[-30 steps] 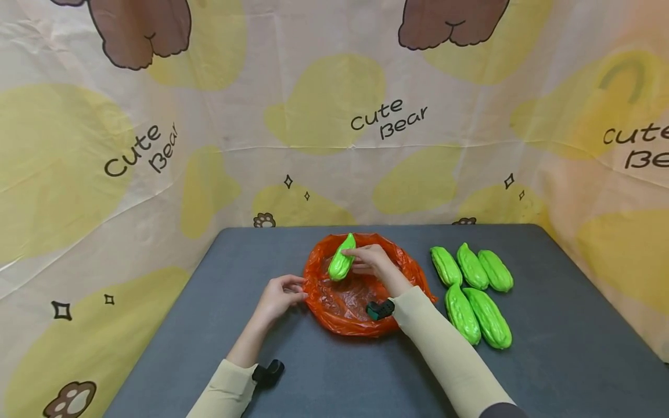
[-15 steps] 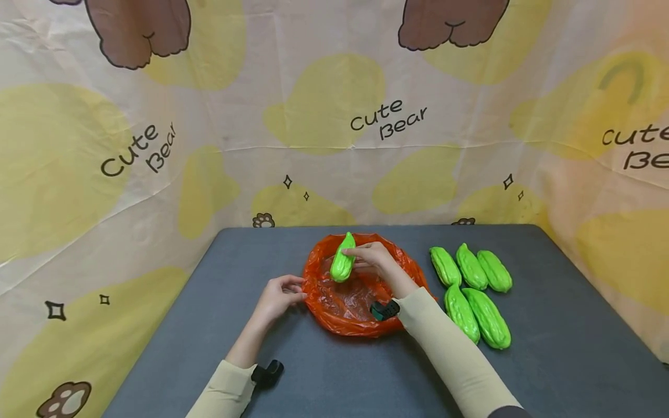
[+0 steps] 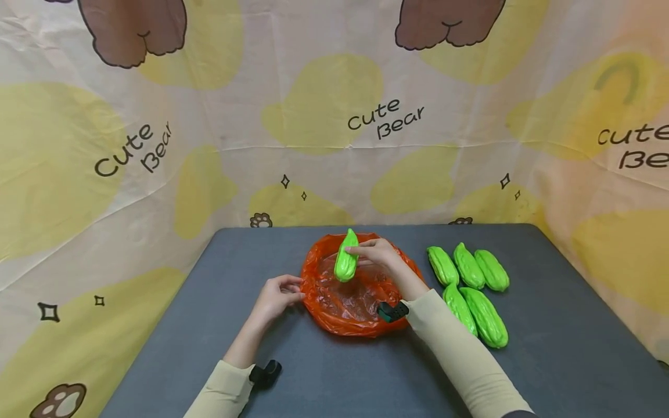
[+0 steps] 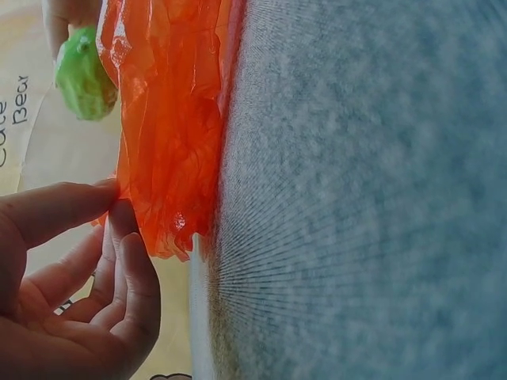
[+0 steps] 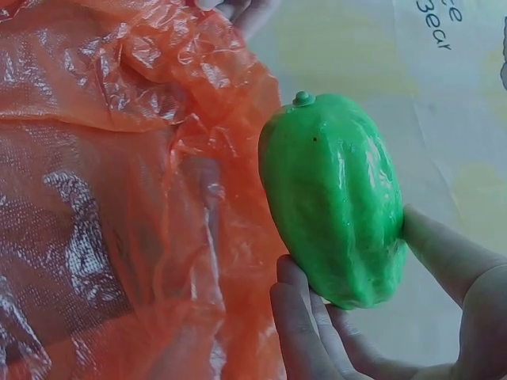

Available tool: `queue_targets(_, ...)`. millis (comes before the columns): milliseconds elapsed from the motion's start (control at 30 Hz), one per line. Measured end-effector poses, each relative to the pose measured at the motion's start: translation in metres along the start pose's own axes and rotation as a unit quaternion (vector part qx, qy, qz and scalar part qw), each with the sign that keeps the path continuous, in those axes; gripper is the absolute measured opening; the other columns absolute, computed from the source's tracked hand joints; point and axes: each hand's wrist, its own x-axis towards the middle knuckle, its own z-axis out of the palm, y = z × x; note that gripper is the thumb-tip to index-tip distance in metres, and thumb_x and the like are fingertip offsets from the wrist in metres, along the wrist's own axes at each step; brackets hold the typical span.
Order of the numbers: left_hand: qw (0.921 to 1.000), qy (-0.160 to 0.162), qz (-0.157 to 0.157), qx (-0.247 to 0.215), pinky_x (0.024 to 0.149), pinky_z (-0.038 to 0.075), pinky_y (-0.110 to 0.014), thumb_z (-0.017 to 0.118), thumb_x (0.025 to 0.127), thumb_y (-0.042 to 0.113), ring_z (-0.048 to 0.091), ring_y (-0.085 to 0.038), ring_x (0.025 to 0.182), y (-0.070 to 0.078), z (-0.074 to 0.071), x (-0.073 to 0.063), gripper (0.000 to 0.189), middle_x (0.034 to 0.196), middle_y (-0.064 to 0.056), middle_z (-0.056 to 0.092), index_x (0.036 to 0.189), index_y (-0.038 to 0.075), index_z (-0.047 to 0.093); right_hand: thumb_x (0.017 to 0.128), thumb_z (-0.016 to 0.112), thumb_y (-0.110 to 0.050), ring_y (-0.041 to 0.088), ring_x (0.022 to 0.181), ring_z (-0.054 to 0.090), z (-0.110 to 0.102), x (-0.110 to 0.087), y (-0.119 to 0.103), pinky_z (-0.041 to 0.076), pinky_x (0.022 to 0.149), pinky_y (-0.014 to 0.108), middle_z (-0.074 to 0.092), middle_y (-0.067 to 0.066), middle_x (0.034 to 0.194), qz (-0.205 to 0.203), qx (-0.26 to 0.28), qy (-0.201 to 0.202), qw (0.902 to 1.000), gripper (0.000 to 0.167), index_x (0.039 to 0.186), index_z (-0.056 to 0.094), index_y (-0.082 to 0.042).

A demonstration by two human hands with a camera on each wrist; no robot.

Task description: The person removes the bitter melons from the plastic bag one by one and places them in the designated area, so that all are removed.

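Observation:
A glossy green ridged gourd (image 3: 346, 264), plastic-looking and pointed at one end, is held above the open bag by my right hand (image 3: 384, 253). In the right wrist view the thumb and fingers grip the gourd (image 5: 337, 198) from opposite sides. The orange-red plastic bag (image 3: 334, 325) stands on the table with its mouth spread into a wide round. My left hand (image 3: 278, 296) is at its left rim. In the left wrist view the thumb and forefinger pinch the edge of the bag (image 4: 170, 127).
Several similar green gourds (image 3: 486, 316) lie in two rows on the grey table (image 3: 251, 249), right of the bag and close to my right forearm. A printed cloth (image 3: 313, 116) hangs behind the table and along its sides.
My right hand has drifted slightly right and up with the gourd, which is now a little more upright. The left hand stays at the bag's rim.

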Motion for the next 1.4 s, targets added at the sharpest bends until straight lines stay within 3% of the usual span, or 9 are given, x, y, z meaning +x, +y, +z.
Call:
queue_targets(133,1.0,0.0,-0.005,0.005,0.064,0.054,-0.037,0.074,0.079,0.004,0.063,-0.022,0.071,0.0,0.0,0.0,0.032,0.084,-0.009,0.067,0.11,0.001,0.066,0.084,0.073,-0.028,0.031,0.104,0.065,-0.004,-0.007,-0.003,0.046,0.097,0.046,0.057,0.022,0.125,-0.003,0.007,-0.002,1.0,0.069,0.137,0.043,0.003)
queue_targets(400,1.0,-0.002,-0.002,0.002,0.062,0.054,-0.035,0.073,0.08,0.004,0.063,-0.023,0.071,0.0,0.0,-0.001,0.033,0.085,-0.011,0.067,0.111,0.0,0.066,0.085,0.071,-0.029,0.021,0.085,0.07,-0.011,-0.016,-0.004,0.047,0.095,0.047,0.058,0.023,0.122,-0.019,-0.018,-0.004,0.9996,0.065,0.134,0.045,0.004)
queue_targets(767,1.0,0.0,0.001,0.002,0.063,0.054,-0.037,0.073,0.08,0.004,0.063,-0.026,0.072,0.001,0.001,-0.003,0.033,0.085,-0.011,0.068,0.111,-0.002,0.065,0.085,0.071,-0.032,0.029,0.1,0.066,-0.023,-0.027,-0.002,0.046,0.096,0.045,0.053,0.022,0.128,-0.024,-0.035,-0.008,0.9991,0.069,0.136,0.042,0.004)
queue_targets(1133,1.0,-0.003,-0.005,0.0,0.065,0.054,-0.039,0.073,0.08,0.005,0.063,-0.03,0.074,0.007,0.001,-0.007,0.033,0.085,-0.012,0.067,0.112,-0.001,0.065,0.085,0.071,-0.035,0.027,0.096,0.068,-0.033,-0.041,-0.004,0.056,0.078,0.033,0.058,0.022,0.122,-0.033,-0.068,0.0,0.9972,0.068,0.136,0.044,0.002)
queue_targets(1400,0.9999,-0.006,0.001,0.009,0.062,0.053,-0.036,0.073,0.08,0.006,0.064,-0.026,0.073,0.001,0.003,-0.003,0.032,0.085,-0.01,0.068,0.11,0.001,0.066,0.085,0.07,-0.036,0.025,0.094,0.069,-0.042,-0.047,-0.003,0.055,0.081,0.033,0.057,0.023,0.123,-0.045,-0.086,-0.003,0.9953,0.071,0.137,0.042,0.002)
